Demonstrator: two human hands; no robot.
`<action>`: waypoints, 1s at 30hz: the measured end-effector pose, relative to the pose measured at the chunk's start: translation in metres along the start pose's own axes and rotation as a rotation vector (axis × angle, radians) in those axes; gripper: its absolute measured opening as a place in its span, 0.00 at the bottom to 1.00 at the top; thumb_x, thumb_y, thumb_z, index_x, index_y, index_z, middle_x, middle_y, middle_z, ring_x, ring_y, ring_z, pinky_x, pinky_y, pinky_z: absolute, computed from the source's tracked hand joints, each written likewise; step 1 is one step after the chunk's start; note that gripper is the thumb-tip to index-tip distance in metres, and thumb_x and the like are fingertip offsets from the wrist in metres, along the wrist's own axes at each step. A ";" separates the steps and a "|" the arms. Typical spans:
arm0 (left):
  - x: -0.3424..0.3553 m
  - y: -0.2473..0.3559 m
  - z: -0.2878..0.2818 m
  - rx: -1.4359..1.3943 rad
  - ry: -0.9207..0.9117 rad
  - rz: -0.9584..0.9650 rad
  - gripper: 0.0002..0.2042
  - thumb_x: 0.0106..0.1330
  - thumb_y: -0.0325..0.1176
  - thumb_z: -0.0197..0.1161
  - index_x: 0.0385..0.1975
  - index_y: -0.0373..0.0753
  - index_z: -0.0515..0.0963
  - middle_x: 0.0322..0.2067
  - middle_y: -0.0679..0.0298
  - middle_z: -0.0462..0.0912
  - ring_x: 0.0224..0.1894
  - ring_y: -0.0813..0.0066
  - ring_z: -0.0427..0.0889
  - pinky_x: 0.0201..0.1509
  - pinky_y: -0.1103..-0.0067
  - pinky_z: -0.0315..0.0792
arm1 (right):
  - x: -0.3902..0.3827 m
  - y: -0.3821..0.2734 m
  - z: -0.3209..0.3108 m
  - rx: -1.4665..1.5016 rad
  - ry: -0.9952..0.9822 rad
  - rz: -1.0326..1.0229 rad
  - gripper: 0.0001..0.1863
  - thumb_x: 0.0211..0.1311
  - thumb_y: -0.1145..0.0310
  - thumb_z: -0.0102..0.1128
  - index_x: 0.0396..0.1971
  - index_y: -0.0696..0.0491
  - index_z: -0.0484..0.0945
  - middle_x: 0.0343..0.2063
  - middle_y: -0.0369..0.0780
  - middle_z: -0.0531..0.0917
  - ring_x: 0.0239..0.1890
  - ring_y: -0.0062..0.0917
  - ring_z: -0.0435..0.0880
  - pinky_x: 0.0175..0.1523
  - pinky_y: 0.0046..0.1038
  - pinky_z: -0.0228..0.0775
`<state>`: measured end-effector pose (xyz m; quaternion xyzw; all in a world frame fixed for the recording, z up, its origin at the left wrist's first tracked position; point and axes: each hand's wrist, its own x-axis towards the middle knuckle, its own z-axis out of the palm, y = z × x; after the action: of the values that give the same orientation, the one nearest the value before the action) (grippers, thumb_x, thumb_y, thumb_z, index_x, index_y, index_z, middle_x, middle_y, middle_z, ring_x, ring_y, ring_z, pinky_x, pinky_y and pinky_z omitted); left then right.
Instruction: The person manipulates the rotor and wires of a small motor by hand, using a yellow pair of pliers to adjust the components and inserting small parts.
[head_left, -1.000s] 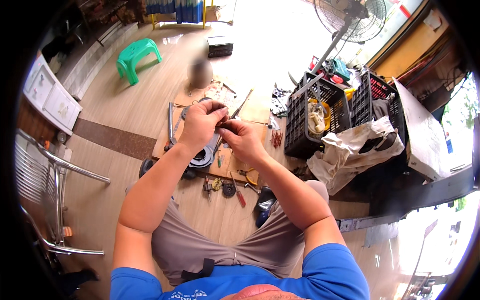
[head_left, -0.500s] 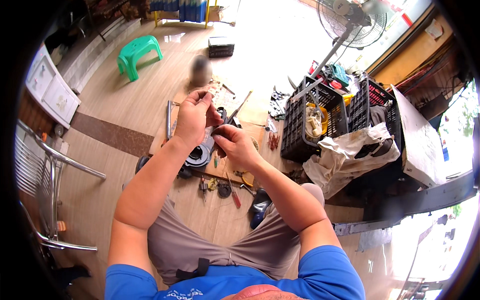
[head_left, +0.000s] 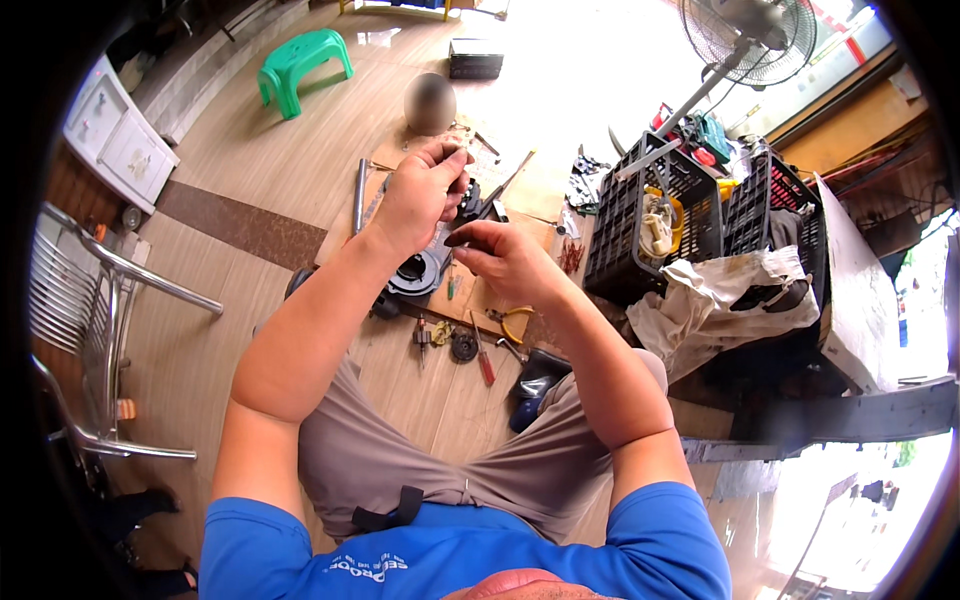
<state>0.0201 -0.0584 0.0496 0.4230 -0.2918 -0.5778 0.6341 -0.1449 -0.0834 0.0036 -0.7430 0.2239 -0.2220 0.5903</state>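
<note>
My left hand (head_left: 425, 195) is raised over the work spot, thumb and fingers pinched together; whatever they hold is too small to make out. Close by on the right, my right hand (head_left: 508, 260) has its thumb and forefinger apart, and nothing shows between them. Below both hands lies a grey round machine housing (head_left: 418, 278) with a dark opening, partly covered by my left forearm. It rests on a brown board (head_left: 490, 300). Nearer to me are yellow-handled pliers (head_left: 517, 325), a red-handled screwdriver (head_left: 486, 368) and a round black part (head_left: 464, 347).
Black plastic crates (head_left: 640, 230) stand to the right, with a pale cloth (head_left: 690, 305) draped in front. A standing fan (head_left: 750, 40) is behind them. On the left are a metal chair (head_left: 150, 280) and a white cabinet (head_left: 120, 140). A green stool (head_left: 300, 65) stands farther off.
The whole view has shifted, with the floor things now higher and farther right. My right hand's thumb and forefinger have parted; my left hand stays pinched.
</note>
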 end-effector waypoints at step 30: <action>-0.014 -0.024 0.005 1.033 -0.315 0.184 0.07 0.69 0.29 0.55 0.36 0.33 0.77 0.20 0.69 0.73 0.23 0.85 0.69 0.28 0.83 0.66 | -0.010 -0.027 -0.055 -0.790 0.239 -0.268 0.08 0.61 0.67 0.59 0.28 0.56 0.77 0.27 0.45 0.80 0.32 0.42 0.80 0.39 0.37 0.72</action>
<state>0.0019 -0.0452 0.0324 0.5604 -0.6648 -0.3578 0.3407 -0.1838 -0.1141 0.0402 -0.9034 0.2598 -0.2786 0.1966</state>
